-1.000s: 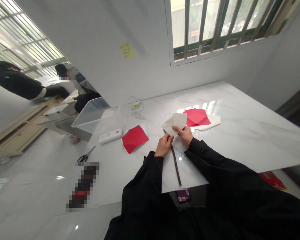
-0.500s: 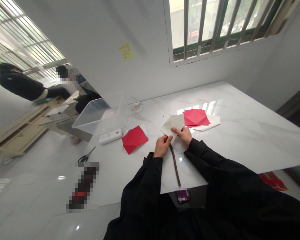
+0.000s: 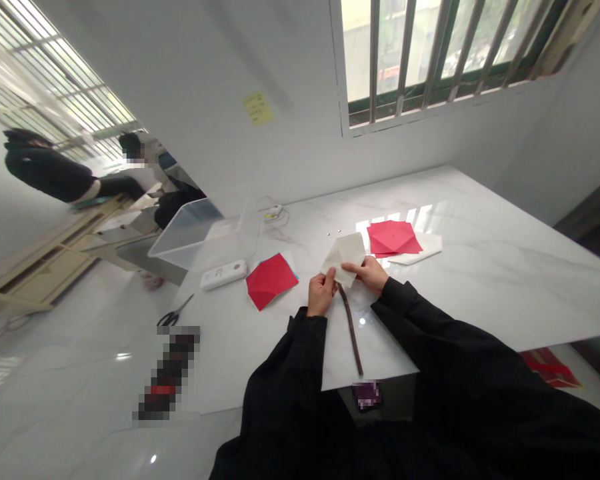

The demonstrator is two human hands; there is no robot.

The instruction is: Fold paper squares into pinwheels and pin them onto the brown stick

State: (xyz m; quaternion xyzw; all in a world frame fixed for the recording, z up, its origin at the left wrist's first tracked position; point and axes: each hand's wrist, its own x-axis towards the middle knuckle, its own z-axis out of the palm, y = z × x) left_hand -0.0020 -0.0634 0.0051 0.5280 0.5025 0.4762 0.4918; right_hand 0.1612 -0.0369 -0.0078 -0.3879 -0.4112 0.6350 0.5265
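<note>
between left hand [image 3: 321,295] and right hand [image 3: 373,275], each in a pinch at its edge, a creased cream-white paper sheet [image 3: 345,251]

I count two hands of mine, left hand [image 3: 321,293] and right hand [image 3: 373,275], one cream sheet [image 3: 347,252] at centre, one dark stick [image 3: 351,327] below centre, two red-topped paper piles [image 3: 272,281] either side of centre, one pair of scissors [image 3: 170,317] lower left, one yellow note [image 3: 257,109] upper middle, two people [image 3: 50,167] upper left.
</note>
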